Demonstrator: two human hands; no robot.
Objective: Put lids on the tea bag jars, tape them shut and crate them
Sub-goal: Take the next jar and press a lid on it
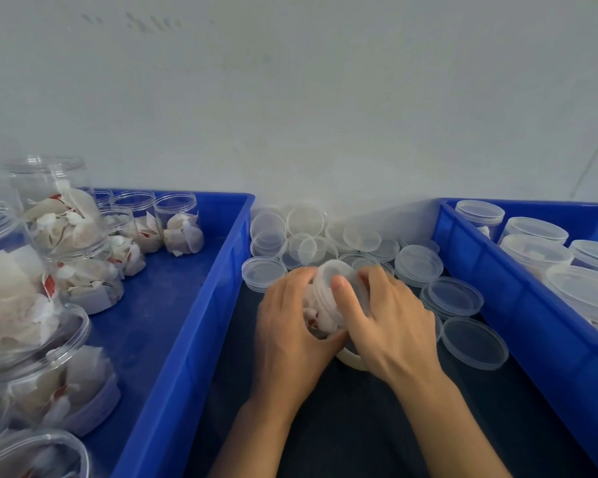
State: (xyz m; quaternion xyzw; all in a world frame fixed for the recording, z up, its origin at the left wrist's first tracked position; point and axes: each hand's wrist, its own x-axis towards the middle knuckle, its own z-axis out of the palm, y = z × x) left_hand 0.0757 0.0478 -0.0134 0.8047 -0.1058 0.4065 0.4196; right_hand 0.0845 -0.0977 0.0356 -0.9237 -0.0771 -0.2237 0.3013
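A pale wall (290, 98) backs a dark table (359, 426) between two blue crates (187, 322). Loose clear lids (418, 263) litter it. Left hand (287, 336) and right hand (390, 322) both curl around a tilted tea bag jar (325, 305) at centre.

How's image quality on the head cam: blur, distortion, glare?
Head view: wide-angle bend, the left crate and right crate rims splay outward; soft, even light, no hard shadows; jars at the left edge are smeared; both hands, left and right, and the jar look slightly soft.
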